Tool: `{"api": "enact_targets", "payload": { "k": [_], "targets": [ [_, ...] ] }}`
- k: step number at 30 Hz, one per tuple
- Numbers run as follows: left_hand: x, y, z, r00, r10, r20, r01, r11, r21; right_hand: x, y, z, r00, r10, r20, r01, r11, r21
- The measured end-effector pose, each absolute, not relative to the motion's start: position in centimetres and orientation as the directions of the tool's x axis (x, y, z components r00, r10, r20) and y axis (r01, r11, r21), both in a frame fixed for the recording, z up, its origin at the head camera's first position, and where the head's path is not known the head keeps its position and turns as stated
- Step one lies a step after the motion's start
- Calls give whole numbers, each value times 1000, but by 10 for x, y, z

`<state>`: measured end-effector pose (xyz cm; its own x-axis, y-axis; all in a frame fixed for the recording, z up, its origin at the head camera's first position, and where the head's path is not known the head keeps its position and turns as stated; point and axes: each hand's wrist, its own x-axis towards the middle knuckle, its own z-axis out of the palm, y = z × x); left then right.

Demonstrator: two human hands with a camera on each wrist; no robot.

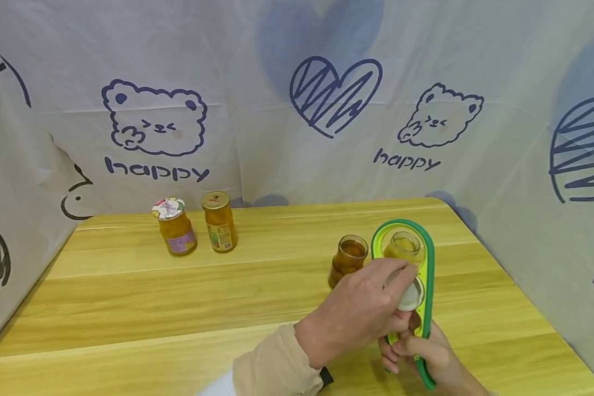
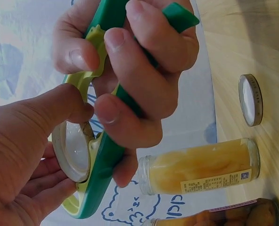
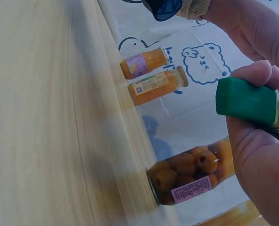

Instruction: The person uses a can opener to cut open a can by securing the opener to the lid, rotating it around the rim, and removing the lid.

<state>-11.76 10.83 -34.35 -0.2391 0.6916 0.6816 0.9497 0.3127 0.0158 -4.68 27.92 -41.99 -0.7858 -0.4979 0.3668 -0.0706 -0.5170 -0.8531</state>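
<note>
My right hand (image 1: 433, 352) grips the handles of a green and yellow jar opener (image 1: 428, 258), holding it upright above the table. With its thumb and fingers, my left hand (image 1: 356, 305) pinches a jar lid (image 1: 412, 294) at the opener; the lid's pale inner side shows in the left wrist view (image 2: 73, 150). Behind the hands stands a lidless jar of dark fruit (image 1: 348, 258). Beside it, a lidless jar of yellow fruit (image 2: 201, 167) is partly seen through the opener's ring in the head view.
Another lid (image 2: 250, 100) lies on the wooden table (image 1: 178, 308) near the yellow jar. Two closed jars stand at the back left, one with a patterned lid (image 1: 178, 231), one with a gold lid (image 1: 220, 228). A printed cloth (image 1: 257, 137) hangs behind the table.
</note>
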Motion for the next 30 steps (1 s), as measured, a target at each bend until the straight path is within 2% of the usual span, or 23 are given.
{"api": "enact_targets", "payload": {
  "k": [9, 16, 25, 30],
  "targets": [
    [-119, 105, -340, -220, 714, 665, 957, 290, 5, -47, 281, -420, -782, -495, 378, -100, -499, -860],
    [-121, 99, -333, -217, 736, 641, 967, 251, 39, -48, 285, -417, -795, -468, 385, -190, -411, -892],
    [-121, 98, -328, -222, 749, 624, 964, 263, 27, -51, 284, -419, -779, -445, 443, -277, -389, -879],
    [-120, 96, -326, -234, 742, 628, 959, 284, 22, -49, 286, -416, -813, -409, 414, -282, -344, -895]
  ]
}}
